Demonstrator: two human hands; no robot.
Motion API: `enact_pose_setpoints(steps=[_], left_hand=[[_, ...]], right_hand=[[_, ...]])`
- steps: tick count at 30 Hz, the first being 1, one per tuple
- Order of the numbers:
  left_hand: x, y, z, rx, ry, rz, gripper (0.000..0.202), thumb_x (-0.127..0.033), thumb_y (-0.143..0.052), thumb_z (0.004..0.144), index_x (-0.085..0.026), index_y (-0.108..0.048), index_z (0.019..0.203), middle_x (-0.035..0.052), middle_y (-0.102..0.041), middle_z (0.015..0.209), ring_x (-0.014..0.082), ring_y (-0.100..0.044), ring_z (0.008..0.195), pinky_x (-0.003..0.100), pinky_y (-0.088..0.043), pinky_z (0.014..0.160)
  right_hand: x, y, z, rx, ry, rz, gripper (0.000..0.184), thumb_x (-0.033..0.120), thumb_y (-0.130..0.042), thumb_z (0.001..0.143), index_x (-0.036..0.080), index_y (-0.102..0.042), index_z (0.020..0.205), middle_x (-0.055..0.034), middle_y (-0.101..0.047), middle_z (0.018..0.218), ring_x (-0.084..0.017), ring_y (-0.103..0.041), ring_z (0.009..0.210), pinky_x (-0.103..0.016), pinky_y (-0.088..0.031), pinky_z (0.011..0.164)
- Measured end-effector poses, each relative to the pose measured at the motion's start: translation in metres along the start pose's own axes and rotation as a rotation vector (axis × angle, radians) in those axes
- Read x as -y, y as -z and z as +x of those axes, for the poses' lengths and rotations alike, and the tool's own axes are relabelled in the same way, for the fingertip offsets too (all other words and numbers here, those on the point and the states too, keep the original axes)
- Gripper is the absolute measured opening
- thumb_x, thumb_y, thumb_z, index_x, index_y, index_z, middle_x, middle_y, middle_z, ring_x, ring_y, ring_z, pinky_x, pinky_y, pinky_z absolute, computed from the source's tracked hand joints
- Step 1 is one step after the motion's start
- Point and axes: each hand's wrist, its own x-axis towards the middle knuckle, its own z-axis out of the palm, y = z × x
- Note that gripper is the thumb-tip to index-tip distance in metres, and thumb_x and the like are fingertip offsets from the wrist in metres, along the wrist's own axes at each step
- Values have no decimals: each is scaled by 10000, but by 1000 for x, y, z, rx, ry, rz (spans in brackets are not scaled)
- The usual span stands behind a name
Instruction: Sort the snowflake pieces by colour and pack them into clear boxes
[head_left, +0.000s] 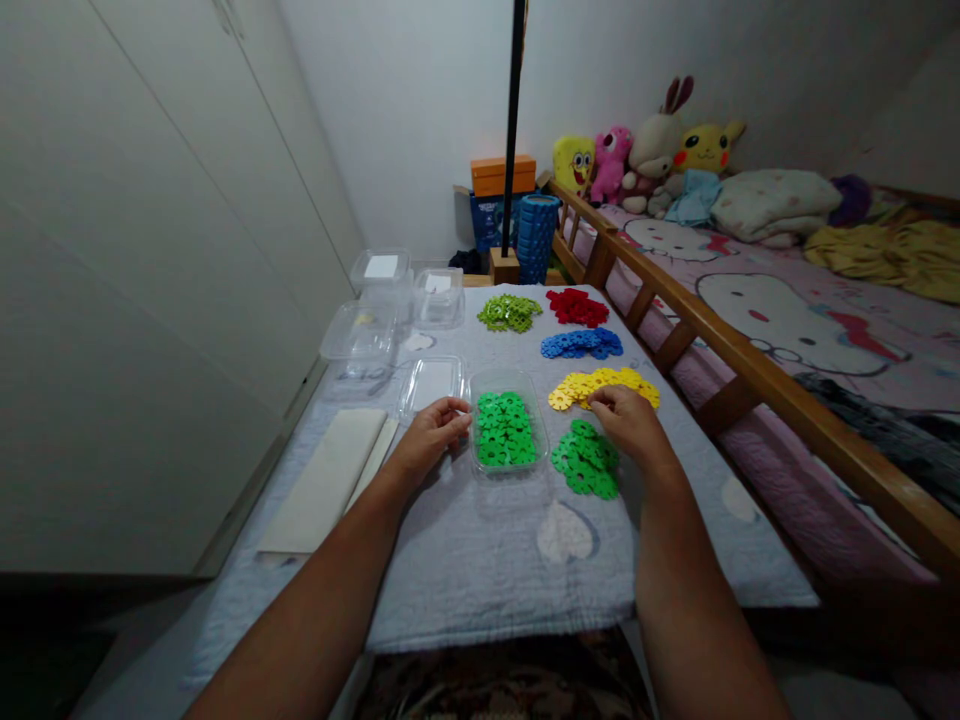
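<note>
A clear plastic container (508, 380) holding bright green flower-shaped discs (507, 432) stands at the middle of the table. My left hand (441, 428) grips its left side, fingers curled at the rim. To the right, my right hand (626, 418) hovers where a yellow disc pile (581, 388) meets a loose green disc pile (586, 462). Its thumb and fingers are pinched together, and whatever they hold, if anything, is hidden. A clear lid (435, 375) with a white label lies behind my left hand.
Blue (582, 344), red (577, 307) and lime-green (510, 313) disc piles lie farther back. Clear containers (360, 335) stand at the back left. Folded cream-coloured sheets (326, 480) lie at left. A wooden bed rail (720, 370) runs along the right, and a black pole (513, 130) rises behind.
</note>
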Motion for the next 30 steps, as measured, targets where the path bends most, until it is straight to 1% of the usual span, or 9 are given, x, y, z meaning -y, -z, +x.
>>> enact_pose_setpoints(steps=[2, 6, 11, 14, 17, 19, 21, 26, 30], left_hand=[[0, 0, 0, -2, -6, 6, 368, -411, -782, 706, -182, -615, 941, -46, -554, 642, 81, -481, 517, 210, -357, 500], [1, 0, 0, -5, -3, 10, 374, -419, -783, 705, -183, -619, 944, -42, -558, 650, 83, -487, 522, 213, -362, 502], [0, -2, -2, -6, 1, -12, 364, -406, -782, 712, -186, -613, 947, -46, -554, 650, 76, -473, 511, 209, -351, 496], [-2, -3, -3, -5, 3, -9, 359, -403, -779, 716, -183, -614, 946, -44, -552, 649, 79, -477, 520, 209, -353, 502], [-3, -3, -3, -4, -2, -7, 349, -407, -775, 718, -182, -618, 934, -46, -542, 636, 80, -470, 519, 210, -350, 505], [-3, -3, -3, -2, -6, 0, 348, -408, -777, 712, -183, -620, 926, -45, -542, 632, 80, -464, 517, 210, -349, 506], [-3, -3, -3, -5, -8, 8, 352, -409, -779, 704, -182, -622, 923, -41, -549, 636, 81, -468, 521, 210, -350, 507], [-1, -3, -3, -14, -1, -5, 349, -400, -776, 713, -185, -625, 942, -37, -561, 655, 81, -473, 521, 209, -352, 499], [0, -3, -3, -13, 1, -25, 338, -393, -776, 723, -189, -621, 944, -43, -552, 646, 77, -470, 514, 203, -338, 491]], right_hand=[[-7, 0, -4, 81, -21, -9, 157, 212, -533, 804, 206, -654, 704, -47, -679, 737, -206, -603, 732, -315, -409, 670], [-15, -7, -9, 177, -80, -25, 99, 271, -602, 771, 215, -627, 693, -25, -656, 691, -189, -578, 656, -296, -372, 599], [-19, -15, -10, 179, -113, 17, 132, 330, -689, 712, 227, -621, 760, 7, -623, 666, -169, -555, 616, -274, -359, 564], [-19, -15, -10, 185, -143, 81, 175, 320, -682, 702, 215, -648, 839, 23, -600, 640, -163, -551, 596, -264, -355, 542], [-16, -12, -9, 189, -127, 164, 146, 315, -651, 709, 200, -666, 798, 16, -607, 647, -161, -559, 613, -257, -364, 540], [-13, -10, -9, 198, -112, 239, 133, 323, -630, 723, 192, -655, 724, 8, -608, 649, -159, -555, 617, -257, -370, 538], [-7, -8, -8, 181, -115, 322, 152, 338, -634, 731, 189, -646, 703, 6, -604, 645, -157, -550, 613, -262, -386, 543], [17, -11, -8, 15, -60, 595, 208, 395, -680, 743, 195, -667, 801, -17, -669, 766, -179, -617, 742, -302, -484, 692], [43, -22, -14, 72, 44, 650, 188, 371, -674, 791, 205, -705, 874, -24, -702, 833, -182, -635, 795, -323, -496, 760]])
